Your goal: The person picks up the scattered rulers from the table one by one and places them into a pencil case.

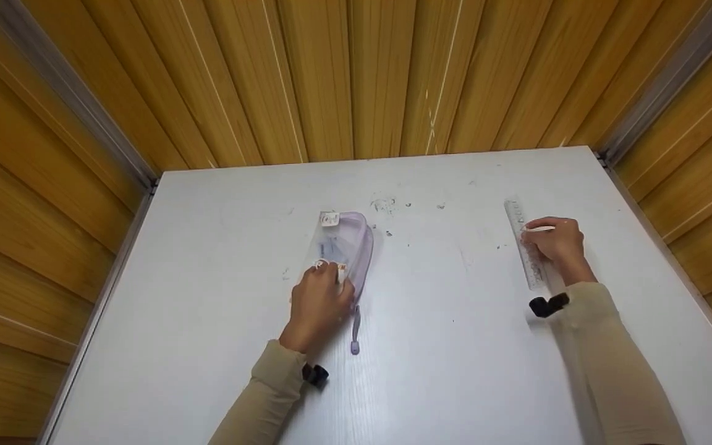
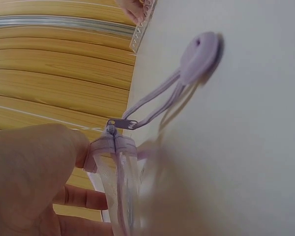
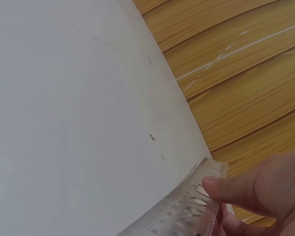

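Note:
A clear pencil pouch [image 1: 339, 244] with lilac edging lies left of the table's middle, a white label at its far end. My left hand [image 1: 321, 303] grips its near part, thumb on the zipper edge. In the left wrist view, the zipper pull [image 2: 122, 124] carries a lilac cord ending in a rounded tab [image 2: 199, 58]. Farther right, my right hand [image 1: 559, 244] pinches a transparent ruler [image 1: 520, 244] by its right edge. The right wrist view shows the thumb on top of the ruler [image 3: 182, 206]. What the pouch contains is hard to make out.
The white table [image 1: 430, 358] has dark scuff marks [image 1: 384, 204] near its far side. Yellow wood-patterned panels [image 1: 356, 80] rise behind it and on both sides. A small black camera [image 1: 549, 305] sits on the right wrist, another black camera [image 1: 315, 375] on the left.

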{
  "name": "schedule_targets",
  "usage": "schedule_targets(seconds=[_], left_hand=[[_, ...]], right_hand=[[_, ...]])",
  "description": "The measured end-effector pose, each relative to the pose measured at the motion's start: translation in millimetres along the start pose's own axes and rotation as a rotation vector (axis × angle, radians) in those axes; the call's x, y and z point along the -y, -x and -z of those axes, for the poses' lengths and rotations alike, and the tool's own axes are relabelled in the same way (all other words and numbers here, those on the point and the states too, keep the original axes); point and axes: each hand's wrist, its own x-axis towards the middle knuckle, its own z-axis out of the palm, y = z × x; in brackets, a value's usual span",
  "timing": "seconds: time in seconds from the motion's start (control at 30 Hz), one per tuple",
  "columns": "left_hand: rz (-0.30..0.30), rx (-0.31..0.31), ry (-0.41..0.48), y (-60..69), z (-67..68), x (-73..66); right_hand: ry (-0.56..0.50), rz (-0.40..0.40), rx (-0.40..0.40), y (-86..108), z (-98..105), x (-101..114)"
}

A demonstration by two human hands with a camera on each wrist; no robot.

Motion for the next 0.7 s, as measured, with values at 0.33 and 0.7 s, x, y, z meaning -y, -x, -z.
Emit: schedule_targets(seconds=[0.33,0.7], left_hand=[[-0.004,0.006,-0.019,-0.2,-2.1,0.9],[-0.024,-0.002,-0.027,0.3,-1.3,0.9]], right_hand=[[-0.096,0.02,0.036,3.3,-4.0,10.5],[-0.233,0.019,0.067,5.8,-15.8,24.9]])
